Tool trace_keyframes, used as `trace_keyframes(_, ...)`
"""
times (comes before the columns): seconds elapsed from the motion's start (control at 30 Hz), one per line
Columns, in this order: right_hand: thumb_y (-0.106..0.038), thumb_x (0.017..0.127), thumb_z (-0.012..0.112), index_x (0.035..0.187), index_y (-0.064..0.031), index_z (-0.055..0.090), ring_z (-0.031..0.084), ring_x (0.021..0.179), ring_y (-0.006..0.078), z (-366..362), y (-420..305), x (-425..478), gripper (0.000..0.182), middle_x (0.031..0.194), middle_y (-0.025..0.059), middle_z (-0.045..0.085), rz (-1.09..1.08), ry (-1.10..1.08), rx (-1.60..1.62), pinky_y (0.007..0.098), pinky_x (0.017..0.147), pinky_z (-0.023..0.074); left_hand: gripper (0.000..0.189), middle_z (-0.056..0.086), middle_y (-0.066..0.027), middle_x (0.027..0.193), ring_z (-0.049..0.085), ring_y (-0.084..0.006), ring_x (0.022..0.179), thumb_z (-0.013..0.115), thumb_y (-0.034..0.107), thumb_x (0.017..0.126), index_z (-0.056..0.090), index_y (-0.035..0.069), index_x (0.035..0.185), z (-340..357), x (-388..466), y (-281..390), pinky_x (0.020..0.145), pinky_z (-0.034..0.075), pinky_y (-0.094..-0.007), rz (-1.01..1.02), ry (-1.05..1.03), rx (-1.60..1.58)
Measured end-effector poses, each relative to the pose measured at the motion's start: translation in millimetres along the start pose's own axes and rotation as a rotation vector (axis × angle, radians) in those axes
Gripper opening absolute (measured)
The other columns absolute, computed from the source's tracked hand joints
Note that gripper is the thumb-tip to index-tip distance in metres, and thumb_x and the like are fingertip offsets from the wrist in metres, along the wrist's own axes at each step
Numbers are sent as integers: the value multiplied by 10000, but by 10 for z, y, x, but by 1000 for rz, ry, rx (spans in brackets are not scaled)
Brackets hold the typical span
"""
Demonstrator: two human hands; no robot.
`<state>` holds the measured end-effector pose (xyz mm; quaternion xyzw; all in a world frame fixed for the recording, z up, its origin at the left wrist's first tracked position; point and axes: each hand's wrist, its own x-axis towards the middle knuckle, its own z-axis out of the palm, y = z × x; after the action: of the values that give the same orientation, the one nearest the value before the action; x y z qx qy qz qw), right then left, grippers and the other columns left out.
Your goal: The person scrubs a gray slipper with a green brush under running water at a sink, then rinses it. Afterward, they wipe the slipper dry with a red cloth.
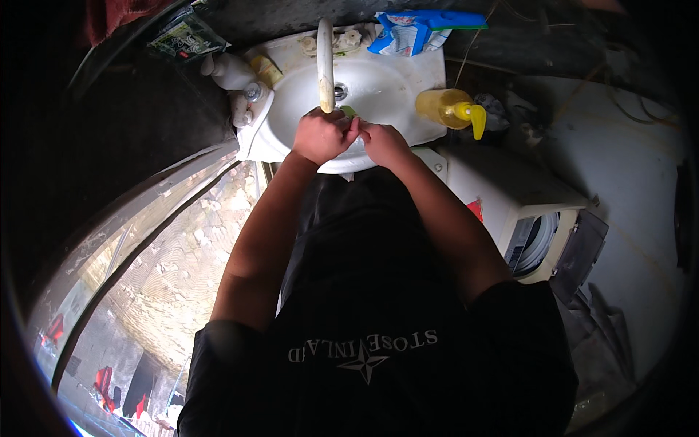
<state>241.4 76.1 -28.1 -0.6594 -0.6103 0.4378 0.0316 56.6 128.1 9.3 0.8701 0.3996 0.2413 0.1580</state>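
My left hand [322, 136] is curled into a fist over the white washbasin [390, 104], just below the tip of the faucet spout [326, 68]. A small light-green thing [348, 111] shows at its fingers; most of it is hidden, so its kind is unclear. My right hand [385, 144] meets the left one over the basin's near part, its fingertips at the left thumb. The right palm faces down, and I cannot tell whether those fingers grip anything. Beyond the hands lies the metal drain [339, 92].
A yellow pump bottle [445, 108] lies tilted at the basin's right edge. A blue-and-white packet [409, 34] rests at the back right. A white bottle [232, 72] and a glass jar [253, 92] crowd the left. Lower right, a washing machine [538, 240] has its door open.
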Motion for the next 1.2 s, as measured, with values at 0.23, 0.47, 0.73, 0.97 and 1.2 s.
trace_keyframes(0.23,-140,962,547,1457,-236,554,688,1058,341,63,45,29,503,1142,126,732,117,-73,-139,476,895,552,214,694,-75,734,661,-293,691,728,163,877,688,69,689,-64,-145,-61,674,549,-386,-80,64,-143)
trace_keyframes(0.47,-145,948,567,1426,-225,582,692,1020,349,230,209,84,485,1090,133,736,79,-6,-87,470,869,556,211,690,-96,742,661,-313,742,689,151,899,691,57,709,-12,-322,-204,711,547,-404,-174,74,-98)
trace_keyframes(0.73,-152,955,565,1432,-232,570,700,1025,327,152,39,59,484,1080,100,746,35,-35,-105,453,871,559,207,691,-102,748,657,-316,737,695,150,897,696,45,718,-5,-431,-243,731,544,-405,-203,94,-108)
trace_keyframes(0.97,-171,958,559,1486,-242,515,691,1000,364,-35,6,-76,534,1049,174,719,95,-62,-117,474,850,545,254,677,-123,719,640,-344,716,686,166,926,682,23,717,-5,-380,-286,722,528,-426,-283,115,-140)
trace_keyframes(1.2,-176,920,563,1515,-275,476,682,1075,384,228,232,-207,609,1144,184,705,207,-144,-362,488,909,551,372,693,-142,753,668,-374,792,775,358,888,696,0,826,-80,-315,-344,749,537,-442,-522,14,-206)
